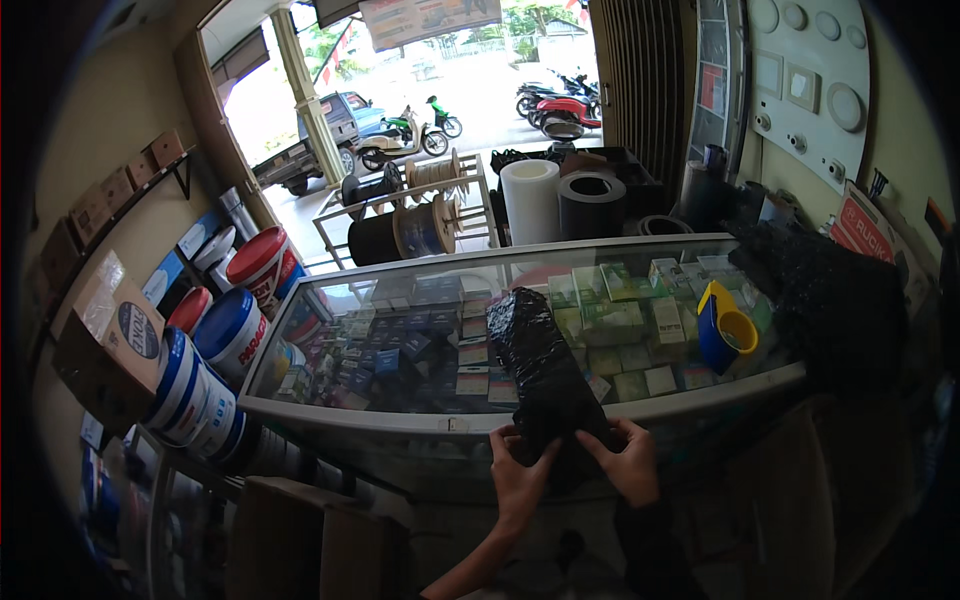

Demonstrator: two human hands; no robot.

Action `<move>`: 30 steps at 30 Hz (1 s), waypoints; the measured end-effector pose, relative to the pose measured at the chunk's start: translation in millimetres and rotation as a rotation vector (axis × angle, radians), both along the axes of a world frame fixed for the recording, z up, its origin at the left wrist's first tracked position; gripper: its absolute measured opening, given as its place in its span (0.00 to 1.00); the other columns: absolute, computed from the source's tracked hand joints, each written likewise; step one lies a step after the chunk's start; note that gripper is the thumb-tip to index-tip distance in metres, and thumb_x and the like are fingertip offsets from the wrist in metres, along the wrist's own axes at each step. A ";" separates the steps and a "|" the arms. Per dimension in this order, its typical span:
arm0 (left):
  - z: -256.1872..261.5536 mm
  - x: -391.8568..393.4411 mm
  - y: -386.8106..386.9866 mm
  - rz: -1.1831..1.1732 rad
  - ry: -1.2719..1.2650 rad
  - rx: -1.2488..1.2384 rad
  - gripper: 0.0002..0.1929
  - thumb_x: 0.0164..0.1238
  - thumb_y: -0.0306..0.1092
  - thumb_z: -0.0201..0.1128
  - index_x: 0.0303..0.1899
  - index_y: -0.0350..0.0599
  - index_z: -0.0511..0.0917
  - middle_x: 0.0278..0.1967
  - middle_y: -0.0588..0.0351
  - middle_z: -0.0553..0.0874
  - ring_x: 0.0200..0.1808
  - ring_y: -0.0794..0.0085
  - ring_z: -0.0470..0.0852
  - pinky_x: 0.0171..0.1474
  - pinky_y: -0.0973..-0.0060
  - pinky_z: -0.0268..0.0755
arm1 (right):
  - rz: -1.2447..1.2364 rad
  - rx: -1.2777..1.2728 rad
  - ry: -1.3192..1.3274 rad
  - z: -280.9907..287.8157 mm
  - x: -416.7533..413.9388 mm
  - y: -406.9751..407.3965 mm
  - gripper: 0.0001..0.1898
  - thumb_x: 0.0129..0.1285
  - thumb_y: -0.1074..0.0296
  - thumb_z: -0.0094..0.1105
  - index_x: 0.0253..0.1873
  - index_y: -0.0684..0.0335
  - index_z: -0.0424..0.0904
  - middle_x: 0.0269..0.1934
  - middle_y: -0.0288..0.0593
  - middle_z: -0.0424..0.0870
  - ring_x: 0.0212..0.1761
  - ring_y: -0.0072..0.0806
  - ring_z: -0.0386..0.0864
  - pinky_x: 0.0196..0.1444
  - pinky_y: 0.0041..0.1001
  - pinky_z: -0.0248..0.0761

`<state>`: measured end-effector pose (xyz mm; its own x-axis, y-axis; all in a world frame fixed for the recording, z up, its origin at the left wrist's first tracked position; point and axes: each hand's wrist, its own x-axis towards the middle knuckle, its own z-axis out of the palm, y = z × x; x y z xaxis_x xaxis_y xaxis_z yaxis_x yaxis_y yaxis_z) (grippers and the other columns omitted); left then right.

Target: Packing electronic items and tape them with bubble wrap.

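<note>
A long bundle in shiny black plastic (551, 367) lies across the front edge of a glass display counter (450, 424), its near end sticking out towards me. My left hand (521, 469) grips the near end from the left, thumb on top. From the right, my right hand (622, 457) pinches the same end between thumb and fingers. What the plastic contains is hidden. Small boxes (622, 315) show through the glass. A blue and yellow tape dispenser (724, 330) stands on the counter to the right of the bundle.
Crumpled black plastic (832, 300) covers the counter's right end. Paint buckets (225, 322) and a cardboard carton (112, 337) stand at the left, with an open cardboard box (300, 525) at the lower left. Beyond the counter are plastic rolls (531, 202) and a rack of cable spools (420, 225).
</note>
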<state>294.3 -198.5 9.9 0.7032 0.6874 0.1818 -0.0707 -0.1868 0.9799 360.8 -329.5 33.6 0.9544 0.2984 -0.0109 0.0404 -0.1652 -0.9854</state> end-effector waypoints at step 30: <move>-91.9 6.7 58.8 -0.001 -0.333 1.263 0.19 0.51 0.36 0.66 0.48 0.49 0.78 0.57 0.52 0.73 0.61 0.52 0.70 0.63 0.49 0.56 | -0.136 -0.078 -0.647 -10.6 -44.6 28.5 0.15 0.36 0.83 0.55 0.33 0.64 0.82 0.35 0.42 0.82 0.43 0.40 0.76 0.45 0.31 0.71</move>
<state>301.1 -139.7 -82.0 0.5004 -0.0854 0.8616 -0.2751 -0.9592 0.0647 316.2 -301.0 23.0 0.8046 0.1959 0.5605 0.5937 -0.2804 -0.7542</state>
